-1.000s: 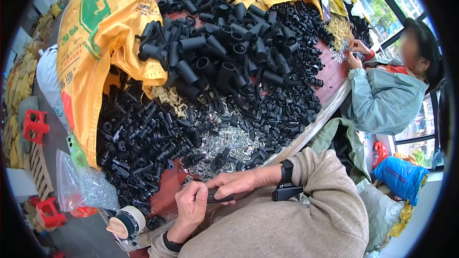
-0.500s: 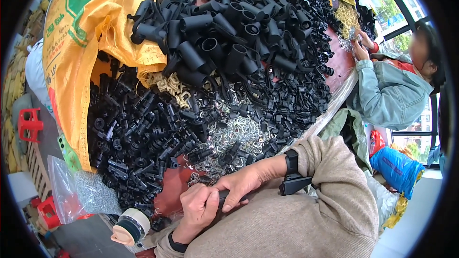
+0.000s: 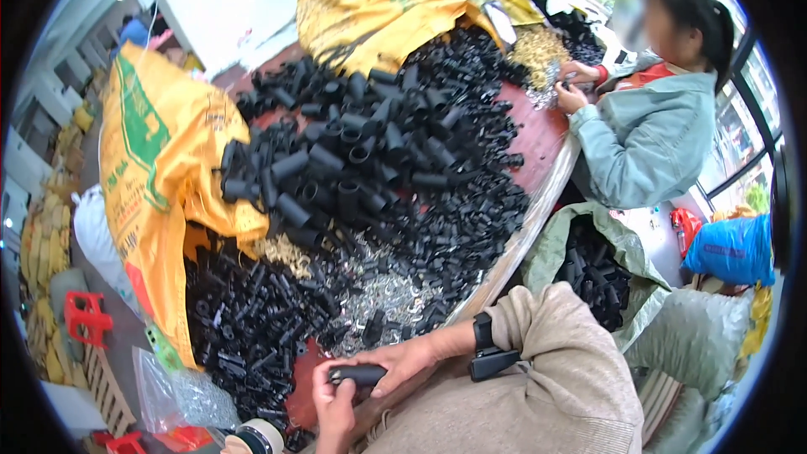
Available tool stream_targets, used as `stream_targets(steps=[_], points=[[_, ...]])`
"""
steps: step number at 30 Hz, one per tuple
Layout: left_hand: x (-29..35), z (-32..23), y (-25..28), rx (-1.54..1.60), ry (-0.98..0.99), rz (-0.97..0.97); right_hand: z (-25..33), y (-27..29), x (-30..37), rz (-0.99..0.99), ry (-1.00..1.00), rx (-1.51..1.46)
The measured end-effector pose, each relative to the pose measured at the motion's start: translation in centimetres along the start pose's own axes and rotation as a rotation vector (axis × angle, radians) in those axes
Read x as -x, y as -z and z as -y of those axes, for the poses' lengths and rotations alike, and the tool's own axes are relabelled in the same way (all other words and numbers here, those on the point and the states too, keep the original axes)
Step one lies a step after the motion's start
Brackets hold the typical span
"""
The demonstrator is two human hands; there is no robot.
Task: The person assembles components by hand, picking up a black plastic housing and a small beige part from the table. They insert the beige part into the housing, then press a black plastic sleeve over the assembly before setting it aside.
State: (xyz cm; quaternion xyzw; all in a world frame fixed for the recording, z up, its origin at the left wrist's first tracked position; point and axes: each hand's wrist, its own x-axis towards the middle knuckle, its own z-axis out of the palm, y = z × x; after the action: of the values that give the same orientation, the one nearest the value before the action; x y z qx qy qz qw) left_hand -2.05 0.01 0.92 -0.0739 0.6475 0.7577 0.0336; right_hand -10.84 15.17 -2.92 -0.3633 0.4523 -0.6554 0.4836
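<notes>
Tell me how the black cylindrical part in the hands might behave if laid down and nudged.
The black cylindrical part is probably stiff: it looks straight between the left hand and right hand. Its rounded side suggests it could roll. Its smooth-looking surface may be slightly slippery.

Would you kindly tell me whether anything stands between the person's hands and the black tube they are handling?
Nothing visible does: the left hand and the right hand both touch the black tube directly, with bare fingers.
</notes>
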Motion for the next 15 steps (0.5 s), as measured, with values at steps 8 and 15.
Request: stream_targets(steps=[8,15], points=[[3.8,-0.7,1.0,-0.179,0.290,0.250,5.9,-1.8,3.5,-0.113,0.471,0.343],[0.2,3.5,0.6,-0.480,0.031,0.280,5.5,-2.6,5.4,0.089,0.359,0.373]])
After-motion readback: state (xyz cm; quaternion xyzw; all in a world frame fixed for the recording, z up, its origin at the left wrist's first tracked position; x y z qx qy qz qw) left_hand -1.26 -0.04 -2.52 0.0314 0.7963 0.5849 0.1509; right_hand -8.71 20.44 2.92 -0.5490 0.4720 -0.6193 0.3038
